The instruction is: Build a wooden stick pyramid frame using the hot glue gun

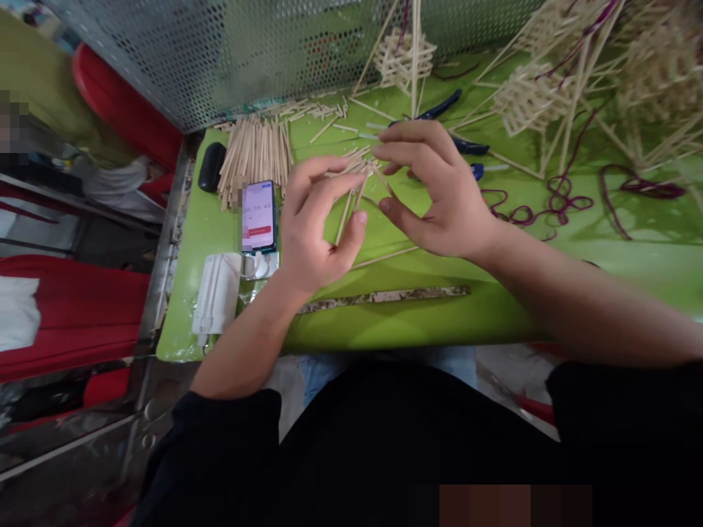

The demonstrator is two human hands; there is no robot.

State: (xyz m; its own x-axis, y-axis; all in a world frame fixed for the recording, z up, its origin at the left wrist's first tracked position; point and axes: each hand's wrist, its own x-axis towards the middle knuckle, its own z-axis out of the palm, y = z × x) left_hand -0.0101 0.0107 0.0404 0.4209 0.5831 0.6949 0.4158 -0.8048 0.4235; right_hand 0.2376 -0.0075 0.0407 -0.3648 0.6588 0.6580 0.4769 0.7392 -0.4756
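Both my hands hover over a green table (417, 322), pinching a small assembly of thin wooden sticks (359, 170) between them. My left hand (315, 227) grips the lower ends of the sticks with thumb and fingers. My right hand (433, 194) holds the upper part, fingers curled over it. A pile of loose sticks (255, 150) lies just behind my left hand.
A phone (258, 217) with a lit screen lies left, beside a black case (211, 167) and a white packet (217, 293). A long flat strip (384, 296) lies near the front edge. Blue-handled pliers (450, 124), purple cord (554, 201) and finished stick lattices (527, 95) sit behind. Perforated metal panel (220, 58) at back.
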